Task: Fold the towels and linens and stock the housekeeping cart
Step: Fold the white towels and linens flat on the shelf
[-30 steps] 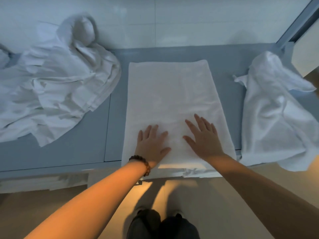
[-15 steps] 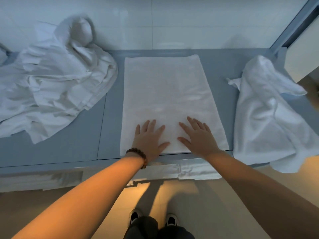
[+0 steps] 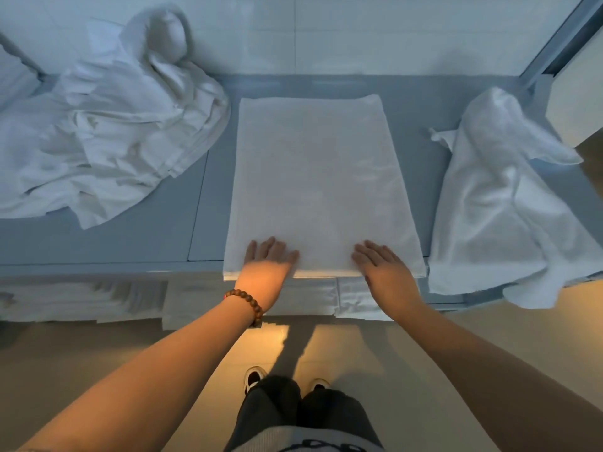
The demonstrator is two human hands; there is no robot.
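A white towel, folded into a long flat rectangle, lies in the middle of the grey cart top. My left hand, with a bead bracelet on its wrist, rests flat on the towel's near left edge. My right hand lies flat on the near right edge. The fingers of both are straight and point away from me. Neither hand grips anything.
A crumpled white sheet is heaped on the cart top at the left. A loose white towel hangs over the right front edge. Folded white linens fill the shelf below. A white wall closes the back.
Both hands have slid back toward me along the towel, from its middle to its near edge, and moved further apart. The towel lies flatter.
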